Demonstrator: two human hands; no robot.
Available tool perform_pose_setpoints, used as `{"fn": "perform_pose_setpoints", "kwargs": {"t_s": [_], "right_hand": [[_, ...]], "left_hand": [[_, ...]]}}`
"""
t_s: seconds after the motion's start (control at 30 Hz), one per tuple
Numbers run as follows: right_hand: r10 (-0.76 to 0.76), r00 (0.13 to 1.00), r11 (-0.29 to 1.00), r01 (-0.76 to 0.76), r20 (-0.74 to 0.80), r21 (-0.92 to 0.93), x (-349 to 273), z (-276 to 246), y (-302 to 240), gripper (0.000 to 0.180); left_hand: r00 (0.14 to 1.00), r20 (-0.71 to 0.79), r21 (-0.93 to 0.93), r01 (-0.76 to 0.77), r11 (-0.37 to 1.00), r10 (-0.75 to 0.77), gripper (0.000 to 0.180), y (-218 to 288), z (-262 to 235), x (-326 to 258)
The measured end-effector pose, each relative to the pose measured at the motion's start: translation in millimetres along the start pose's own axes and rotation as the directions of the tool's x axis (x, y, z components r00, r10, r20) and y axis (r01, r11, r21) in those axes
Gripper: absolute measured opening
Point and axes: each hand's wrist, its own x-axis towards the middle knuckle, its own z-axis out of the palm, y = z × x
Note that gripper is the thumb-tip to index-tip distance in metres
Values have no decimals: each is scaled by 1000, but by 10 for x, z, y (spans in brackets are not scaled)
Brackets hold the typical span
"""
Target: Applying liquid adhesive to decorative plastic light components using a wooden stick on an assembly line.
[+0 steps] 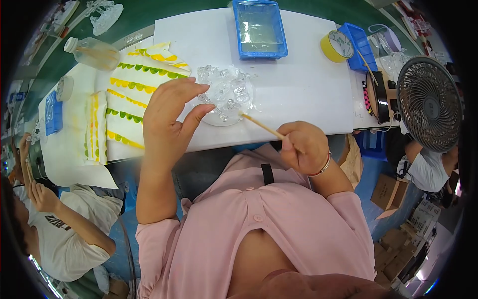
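Head view. The left hand (167, 117) is raised over the near edge of the white table (298, 84). Its fingers (191, 89) are pinched narrowly on a small clear crystal-like piece (203, 97), which is held just beside the near-left rim of a round clear dish (226, 97). The dish lies flat on the table and holds a heap of similar clear pieces. The right hand (303, 147) is closed around a thin wooden stick (261, 125). The stick slants up and to the left, and its tip lies at the near-right rim of the dish.

Step in hand, as a judgement: one piece has been lifted from the heap and is presented to the stick tip for fine work. The next move appears to call for a steady pinch and a precise meeting of tip and piece, clear of the heap.

Packages and containers:
- Far centre: a blue rectangular tray (260, 29) with a clear lining.
- Far right: a yellow roll of tape (337, 46), touching a second, smaller blue bin (359, 46).
- Left: white sheets with yellow and green scalloped stripes (137, 94), overlapping one another.
- Far left: a clear plastic bottle (92, 52) lying on its side.
- Left edge: a flat blue packet (53, 112).
- Right: a dark round desk fan (430, 102).
- Near right, on the floor: brown cardboard boxes (391, 192).
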Motion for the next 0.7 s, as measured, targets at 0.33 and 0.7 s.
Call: {"fn": "perform_pose_setpoints", "kwargs": {"t_s": [0.33, 0.7], "right_hand": [[-14, 1000, 1000, 14, 0, 24, 10, 59, -40, 13], [-65, 997, 997, 64, -37, -47, 109, 30, 153, 17]], "left_hand": [[989, 110, -82, -94, 992, 103, 25, -85, -29, 53], [993, 14, -95, -115, 989, 117, 22, 26, 136, -95]]}}
